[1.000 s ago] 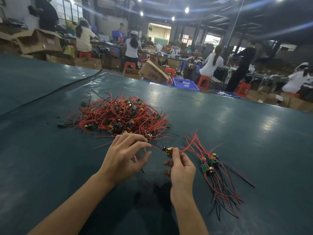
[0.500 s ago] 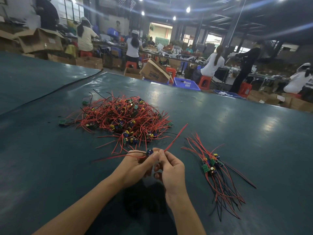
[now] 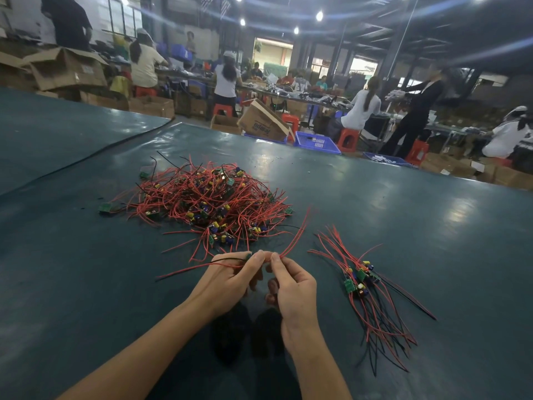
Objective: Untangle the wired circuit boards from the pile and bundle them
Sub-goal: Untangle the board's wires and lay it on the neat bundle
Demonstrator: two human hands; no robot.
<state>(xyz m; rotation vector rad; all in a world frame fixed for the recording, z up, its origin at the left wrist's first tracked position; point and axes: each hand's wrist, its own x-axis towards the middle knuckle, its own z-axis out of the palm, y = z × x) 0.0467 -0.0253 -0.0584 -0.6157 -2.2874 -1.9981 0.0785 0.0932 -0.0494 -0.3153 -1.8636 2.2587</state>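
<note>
A tangled pile of small green circuit boards with red and black wires (image 3: 210, 200) lies on the dark green table (image 3: 403, 215). Just in front of it my left hand (image 3: 227, 280) and my right hand (image 3: 291, 287) meet fingertip to fingertip, both pinching one wired board. Its red and black wires (image 3: 199, 265) trail left from my left fingers, and other red wires (image 3: 297, 235) rise up and right from my right fingers. The board itself is mostly hidden by my fingers. A sorted bundle of wired boards (image 3: 366, 287) lies to the right of my right hand.
A single loose board (image 3: 105, 208) sits at the pile's left edge. A seam in the table cover (image 3: 86, 151) runs across the left. Beyond the far table edge are cardboard boxes (image 3: 265, 122), a blue crate (image 3: 315, 142), stools and several people working.
My left hand came off the pile and joined my right hand on one board. The board's wires now hang free of the pile, spread left and upper right.
</note>
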